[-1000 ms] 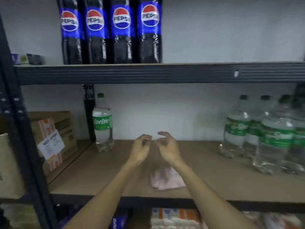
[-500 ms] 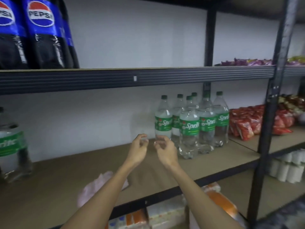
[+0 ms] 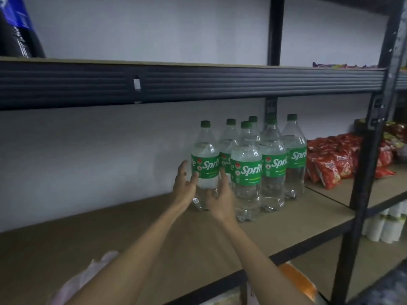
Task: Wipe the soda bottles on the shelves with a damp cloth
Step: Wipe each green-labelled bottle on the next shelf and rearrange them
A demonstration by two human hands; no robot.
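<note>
Several clear Sprite bottles with green labels and caps stand in a cluster on the middle shelf (image 3: 136, 225). The leftmost Sprite bottle (image 3: 205, 150) stands at the cluster's front left. My left hand (image 3: 184, 187) is at its left side with the fingers spread and straight. My right hand (image 3: 220, 195) is at its lower right with the fingers loosely open. Neither hand has closed around the bottle. A pink cloth (image 3: 88, 276) lies at the shelf's front left, partly hidden by my left forearm. A dark Pepsi bottle (image 3: 15, 29) stands on the upper shelf at the far left.
The upper shelf's dark beam (image 3: 198, 82) runs across just above the bottle caps. A black upright post (image 3: 370, 150) stands at the right. Red snack bags (image 3: 337, 160) lie beyond it. White rolls (image 3: 385, 227) and an orange package (image 3: 297, 280) sit on the lower level.
The view has swung right and closer to the Sprite cluster. Both hands moved forward from mid-air, fingers uncurling, to either side of the leftmost bottle. The cloth stays on the shelf.
</note>
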